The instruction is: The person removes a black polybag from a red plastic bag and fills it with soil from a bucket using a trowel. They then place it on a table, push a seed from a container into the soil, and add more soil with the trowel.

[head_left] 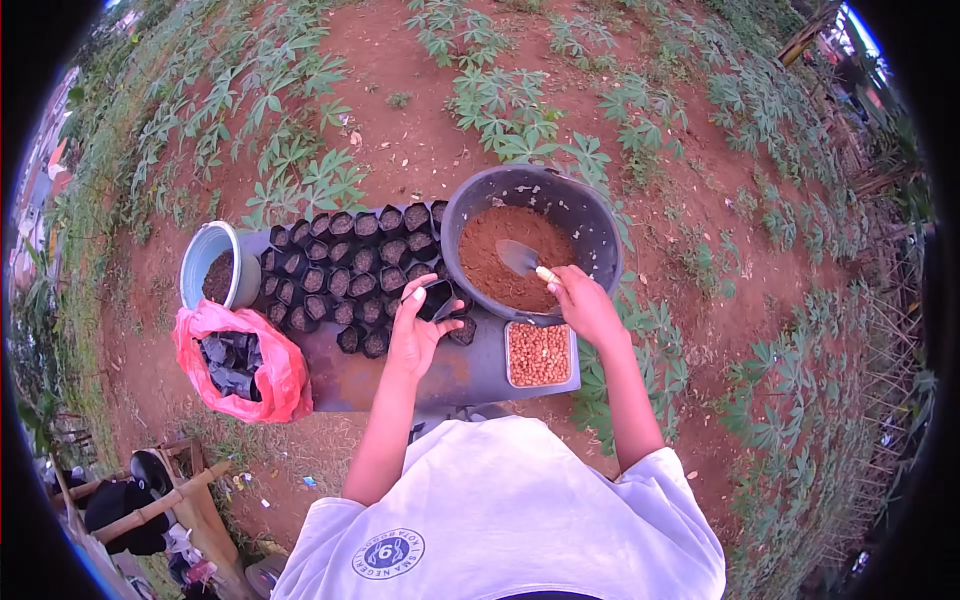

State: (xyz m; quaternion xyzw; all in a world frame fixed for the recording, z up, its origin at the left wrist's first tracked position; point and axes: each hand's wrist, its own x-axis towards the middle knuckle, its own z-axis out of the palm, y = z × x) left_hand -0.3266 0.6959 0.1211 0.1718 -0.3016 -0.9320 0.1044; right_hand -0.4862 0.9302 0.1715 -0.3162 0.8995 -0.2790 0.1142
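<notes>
My left hand point(410, 338) pinches a small black plastic seedling bag point(437, 298) by its edge, beside the rows of seedling bags. My right hand point(587, 305) is closed around the pale handle of a trowel point(516, 257). The trowel's grey blade lies over the reddish soil point(487, 262) inside a large dark tub point(612, 245). Many black bags filled with dark soil point(340, 282) stand in rows on the table, left of the tub. Below the tub sits a clear square container of tan, seed-like grains point(539, 352).
A light blue bucket point(243, 272) with dark soil stands at the table's left end. Before it, a pink plastic bag point(292, 370) holds folded black bags. The low table point(420, 378) has leafy plants point(500, 105) around it. Bamboo poles point(165, 508) lie lower left.
</notes>
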